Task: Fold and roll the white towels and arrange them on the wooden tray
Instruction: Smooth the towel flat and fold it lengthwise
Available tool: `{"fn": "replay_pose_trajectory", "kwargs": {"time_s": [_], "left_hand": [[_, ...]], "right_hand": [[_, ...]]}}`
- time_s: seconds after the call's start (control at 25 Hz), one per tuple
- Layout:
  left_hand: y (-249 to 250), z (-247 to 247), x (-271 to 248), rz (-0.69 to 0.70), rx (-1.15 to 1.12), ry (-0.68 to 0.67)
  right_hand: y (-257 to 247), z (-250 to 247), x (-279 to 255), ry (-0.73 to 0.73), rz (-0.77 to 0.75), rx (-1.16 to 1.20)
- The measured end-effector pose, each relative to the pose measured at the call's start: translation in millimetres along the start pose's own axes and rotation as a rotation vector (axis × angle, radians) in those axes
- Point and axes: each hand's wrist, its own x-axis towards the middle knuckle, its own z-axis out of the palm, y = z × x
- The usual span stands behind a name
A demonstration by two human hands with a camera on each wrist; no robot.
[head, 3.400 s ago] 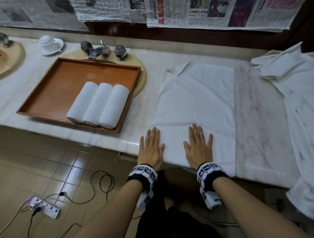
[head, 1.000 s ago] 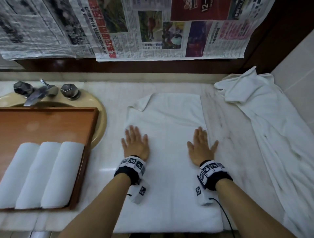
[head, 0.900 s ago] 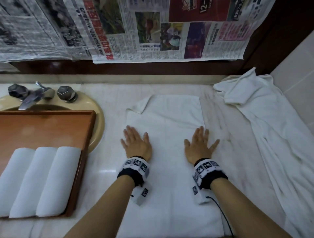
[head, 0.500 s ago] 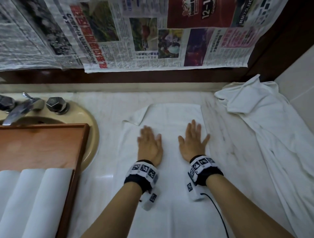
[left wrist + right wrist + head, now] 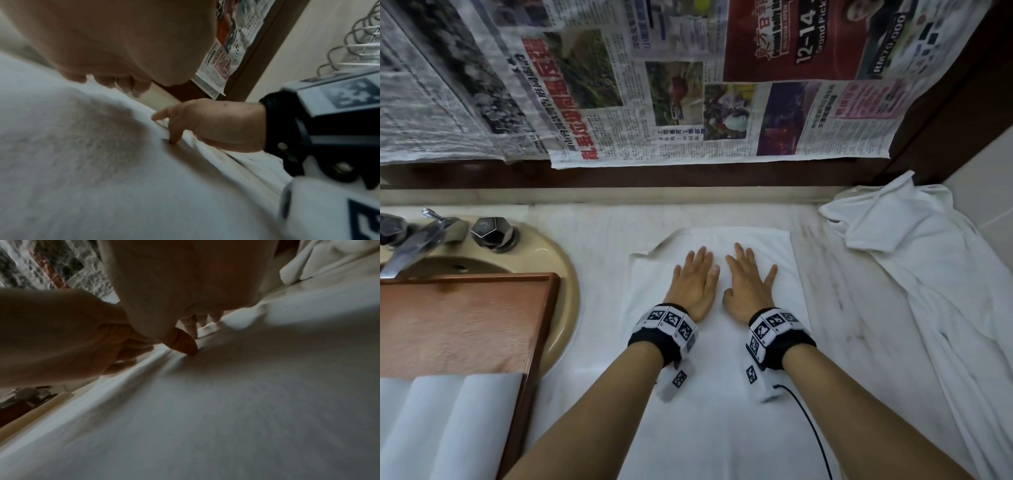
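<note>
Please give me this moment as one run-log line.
step: smoothing | left hand: flat on towel | right hand: flat on towel | tray: rolls inside | pile: right

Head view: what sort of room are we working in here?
Most likely a bathroom vanity, perhaps in a hotel. A beige basin with a chrome tap is set into a pale marble counter, and rolled white towels lie on a wooden tray. Newspaper sheets cover the wall behind.
</note>
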Motion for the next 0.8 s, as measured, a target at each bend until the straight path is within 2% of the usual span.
{"fn": "replay_pose_trajectory", "kwargs": {"time_s": [0.08, 0.2, 0.36, 0.64, 0.8], "left_hand": [[-9, 3, 6, 0.021, 0.098, -0.062], [-33, -7, 18, -0.035, 0.26, -0.056], [-42, -22, 30, -0.128, 0.256, -0.061], [-60, -37, 40, -0.107, 0.351, -0.031], [-76, -51, 37, -0.234, 0.343, 0.027]], "right_hand": [[1, -2, 9, -0.061, -0.07, 0.013], [12, -4, 23, -0.077, -0.057, -0.015], [18, -14, 40, -0.086, 0.002, -0.036], [37, -27, 58, -0.093, 0.041, -0.004], [60, -35, 63, -0.066, 0.118, -0.03]]}}
